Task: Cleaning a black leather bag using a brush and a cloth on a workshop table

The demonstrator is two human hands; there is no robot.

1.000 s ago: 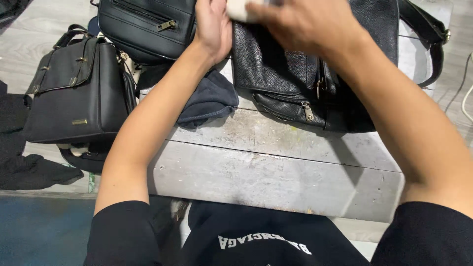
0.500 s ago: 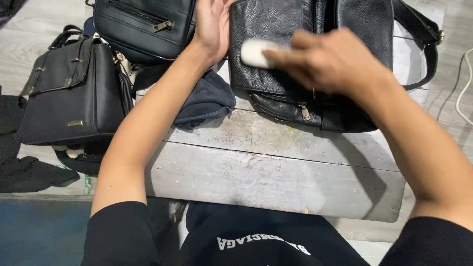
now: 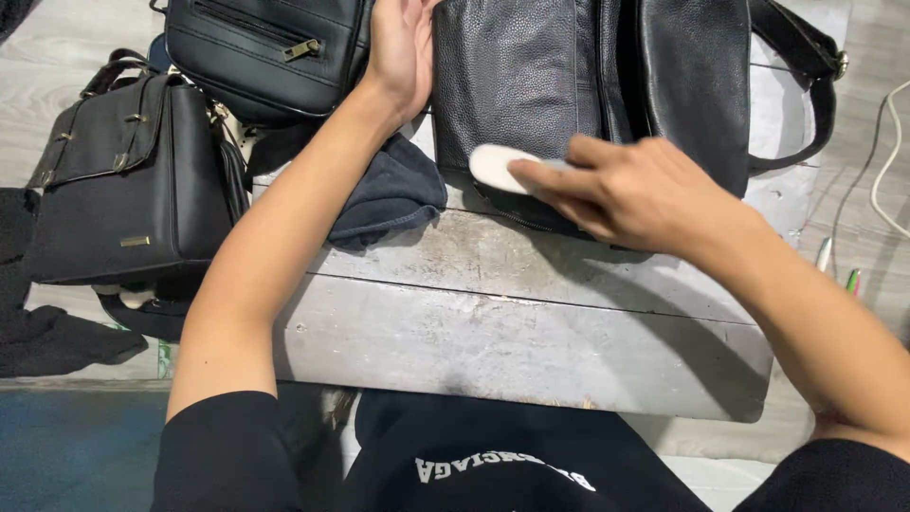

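far left of both hands, a boxy black handbag (image 3: 133, 180) hangs off the desk (image 3: 512, 322) edge, with a zipped black pouch (image 3: 270, 52) just left of the left hand (image 3: 403, 52). that hand lies open and flat on the edge of the pebbled black leather bag (image 3: 517, 85), as before. a dark blue cloth (image 3: 393, 194) sits under its wrist. the right hand (image 3: 626, 190) grips a white oval pad (image 3: 495, 168), now lower on the bag, near its bottom edge.
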